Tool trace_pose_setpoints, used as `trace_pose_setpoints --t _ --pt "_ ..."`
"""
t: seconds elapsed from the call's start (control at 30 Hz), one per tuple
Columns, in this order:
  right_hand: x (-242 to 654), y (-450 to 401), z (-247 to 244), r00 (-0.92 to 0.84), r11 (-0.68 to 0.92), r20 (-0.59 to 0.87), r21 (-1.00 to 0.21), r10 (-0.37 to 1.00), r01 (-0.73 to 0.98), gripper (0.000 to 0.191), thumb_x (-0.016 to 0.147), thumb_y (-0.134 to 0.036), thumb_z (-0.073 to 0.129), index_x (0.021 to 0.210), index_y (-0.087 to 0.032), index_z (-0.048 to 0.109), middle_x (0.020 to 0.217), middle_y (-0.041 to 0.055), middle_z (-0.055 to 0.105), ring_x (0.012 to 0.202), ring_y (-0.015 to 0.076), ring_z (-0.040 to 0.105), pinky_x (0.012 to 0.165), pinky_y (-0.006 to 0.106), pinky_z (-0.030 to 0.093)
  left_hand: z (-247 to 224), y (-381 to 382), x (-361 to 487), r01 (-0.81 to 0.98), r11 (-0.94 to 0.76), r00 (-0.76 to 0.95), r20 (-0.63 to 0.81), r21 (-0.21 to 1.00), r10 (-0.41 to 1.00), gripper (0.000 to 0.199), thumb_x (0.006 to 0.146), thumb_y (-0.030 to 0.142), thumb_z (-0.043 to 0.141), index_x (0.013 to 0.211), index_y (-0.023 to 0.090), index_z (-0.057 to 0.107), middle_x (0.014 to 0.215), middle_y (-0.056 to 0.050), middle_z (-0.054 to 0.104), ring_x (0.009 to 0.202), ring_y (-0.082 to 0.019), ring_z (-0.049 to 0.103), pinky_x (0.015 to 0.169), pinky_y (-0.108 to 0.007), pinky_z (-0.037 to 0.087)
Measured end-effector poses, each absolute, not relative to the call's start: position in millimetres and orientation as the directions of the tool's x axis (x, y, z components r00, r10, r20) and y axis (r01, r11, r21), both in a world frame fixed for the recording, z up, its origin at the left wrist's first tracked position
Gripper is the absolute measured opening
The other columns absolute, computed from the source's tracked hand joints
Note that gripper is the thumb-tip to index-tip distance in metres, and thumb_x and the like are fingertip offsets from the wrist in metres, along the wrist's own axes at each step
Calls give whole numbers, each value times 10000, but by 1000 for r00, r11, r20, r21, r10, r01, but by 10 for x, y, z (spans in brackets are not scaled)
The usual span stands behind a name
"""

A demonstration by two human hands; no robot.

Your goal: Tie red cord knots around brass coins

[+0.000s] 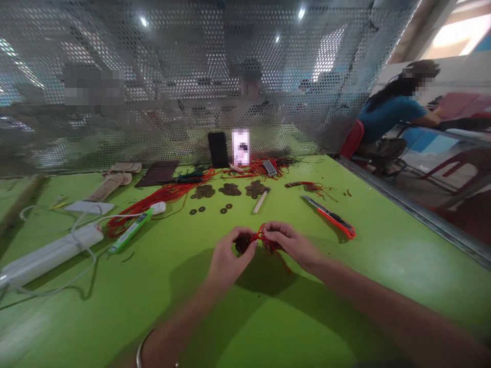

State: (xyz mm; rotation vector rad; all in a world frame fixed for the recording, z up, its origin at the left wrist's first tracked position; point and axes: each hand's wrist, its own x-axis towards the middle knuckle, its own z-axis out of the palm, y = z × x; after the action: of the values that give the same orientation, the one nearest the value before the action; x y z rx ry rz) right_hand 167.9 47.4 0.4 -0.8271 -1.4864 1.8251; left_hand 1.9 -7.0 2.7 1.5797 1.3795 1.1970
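Well, the work sits low over the green table (238, 317), held between the 2 hands, so small, even finger moves suit it best. The left hand (226, 260) pinches the red cord (260, 236) between thumb and forefinger, with a dark disc piece (241, 245) tucked within its curl. The right hand (293, 245) pinches the same cord just beside it, fingertips bent inward, and a loose tail (284, 263) hangs below.

A firm left pinch right at the crossing should stop the cord slackening, while the right fingers draw it in short, steady pulls. Pulling both sides evenly would help the cord lie flat and stop the disc piece twisting. The crossing seems to hold 1 small loop, though fingers hide most of it, so its path is best checked by eye before any hard tug. The tail is best guided away from the loop so that it doesn't snag.

The orange cutter (335, 221) lies well apart, beyond the right hand, and 4 loose discs (201, 209) lie ahead of the left; neither needs to crowd the fingers.
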Motion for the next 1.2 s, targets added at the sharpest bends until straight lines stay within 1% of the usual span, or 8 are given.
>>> trace_pose_setpoints --t 0.27,0.4,0.57,0.67,0.8,0.9,1.03,1.2 --pt "1683 444 58 -630 -65 -56 -998 775 9 288 731 -418 660 765 -148 568 675 -20 550 605 82 515 609 229 412 51 -110 43 407 -211 27 219 888 975 99 788 222 580 868 186 624 830 -38 667 767 -159 611 691 -296 523" --pt "1683 443 43 -634 -89 -65 -996 770 -6 297 739 -436 647 780 -149 578 680 -20 549 596 75 505 602 224 412 61 -124 48 432 -242 8 265 869 964 155 776 201 599 929 182 599 852 -37 669 772 -148 624 698 -281 532" --pt "1688 446 29 -664 -106 -71 -994 744 -13 308 754 -449 629 805 -148 584 712 -6 560 619 80 519 617 227 438 49 -132 37 440 -314 21 340 841 940 105 762 186 614 866 184 600 818 -23 663 733 -135 627 679 -266 539" --pt "1705 468 63 -671 -39 -39 -999 740 16 315 751 -456 628 794 -148 578 684 -9 549 615 85 516 607 229 444 42 -126 20 463 -345 32 373 817 927 132 754 185 621 886 184 618 837 -33 672 765 -150 633 718 -291 541" --pt "1757 526 119 -695 64 -17 -994 718 91 289 741 -427 646 751 -153 554 628 -21 530 587 86 505 572 220 424 44 -114 11 485 -380 84 390 788 917 111 760 185 613 870 183 628 832 -40 678 760 -156 634 701 -287 540" --pt "1793 561 140 -713 91 -32 -987 701 133 258 739 -396 653 744 -160 551 617 -30 528 567 80 498 553 214 404 46 -110 21 486 -400 118 395 777 911 104 768 183 608 870 177 624 825 -39 676 735 -144 630 681 -271 542" --pt "1807 565 157 -725 73 -45 -989 687 131 214 752 -357 643 759 -161 558 632 -33 542 575 75 516 576 215 412 45 -118 35 489 -379 117 371 785 921 109 773 180 604 880 163 613 821 -43 674 715 -134 627 663 -257 547" --pt "1797 547 155 -750 -3 -86 -994 656 112 230 728 -321 671 841 -152 562 745 2 600 666 100 580 671 256 461 47 -111 33 510 -388 109 390 768 914 117 762 164 611 878 172 617 834 -46 684 760 -151 638 692 -274 546"
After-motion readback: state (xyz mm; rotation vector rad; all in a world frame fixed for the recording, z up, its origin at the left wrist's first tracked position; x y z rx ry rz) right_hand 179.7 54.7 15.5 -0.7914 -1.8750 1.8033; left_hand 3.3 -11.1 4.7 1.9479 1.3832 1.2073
